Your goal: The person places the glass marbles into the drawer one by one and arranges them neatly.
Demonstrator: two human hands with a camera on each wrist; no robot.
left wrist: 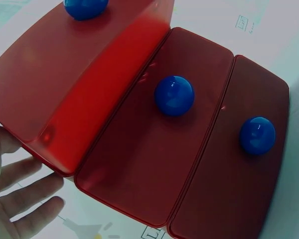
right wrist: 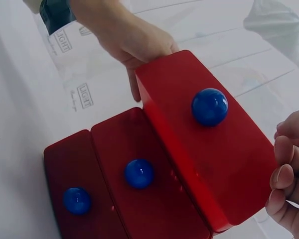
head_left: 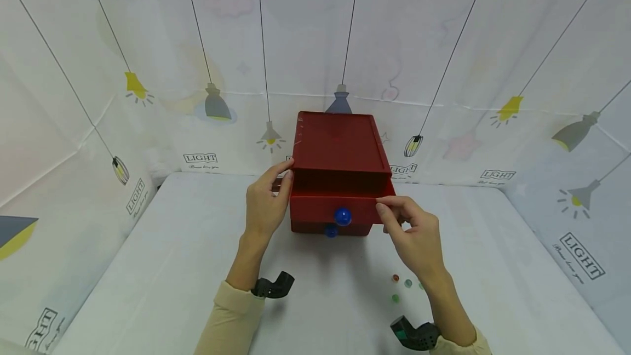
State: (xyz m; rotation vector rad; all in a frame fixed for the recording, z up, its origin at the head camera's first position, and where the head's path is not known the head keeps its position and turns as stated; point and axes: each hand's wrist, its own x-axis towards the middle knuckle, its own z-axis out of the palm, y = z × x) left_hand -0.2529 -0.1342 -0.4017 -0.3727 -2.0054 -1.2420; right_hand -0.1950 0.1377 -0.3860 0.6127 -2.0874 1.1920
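A dark red drawer cabinet [head_left: 340, 141] stands with its top drawer [head_left: 315, 210] pulled out. That drawer's blue knob [right wrist: 210, 107] is round and glossy; the middle drawer [left wrist: 139, 149] and the bottom drawer [left wrist: 224, 169] are closed, with matching knobs. My left hand [head_left: 266, 201] touches the left side of the cabinet near the pulled-out drawer, its fingers extended and spread in the left wrist view. At the right end of the top drawer's front, my right hand [head_left: 411, 229] pinches the upper edge between thumb and fingers.
Several small marbles, including a brown one [head_left: 395, 278] and a green one [head_left: 395, 298], lie on the white table [head_left: 197, 245] near my right forearm. Behind the cabinet hangs a white backdrop [head_left: 305, 32] printed with lamps.
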